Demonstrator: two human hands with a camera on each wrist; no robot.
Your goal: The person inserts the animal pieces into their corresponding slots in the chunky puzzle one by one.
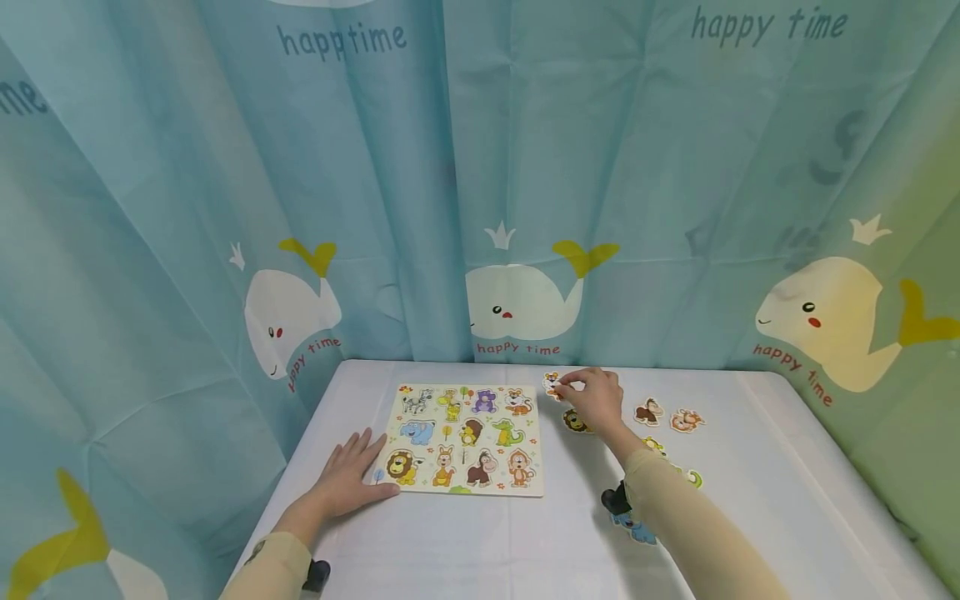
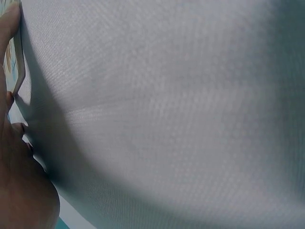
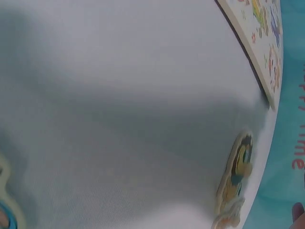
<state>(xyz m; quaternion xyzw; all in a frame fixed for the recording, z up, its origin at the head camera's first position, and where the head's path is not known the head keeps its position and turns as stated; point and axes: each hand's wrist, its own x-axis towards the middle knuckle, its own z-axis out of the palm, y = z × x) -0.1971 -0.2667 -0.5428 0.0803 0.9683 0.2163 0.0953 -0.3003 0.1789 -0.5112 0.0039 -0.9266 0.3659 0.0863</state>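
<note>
From here the right hand [image 1: 597, 398] pinches the edge of a small tiger piece [image 1: 551, 382] between thumb and fingers, just beside the board's [image 1: 534, 446] upper right corner. The left hand [image 1: 348, 477], fingers straight, touches the board's left edge.

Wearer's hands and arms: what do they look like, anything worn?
Left hand and right hand: five-fingered, no gloves. Left sleeve and right sleeve: long, plain-looking, pale beige. Small black object by the left cuff, another by the right; details too small to tell. No cables visible.
</note>
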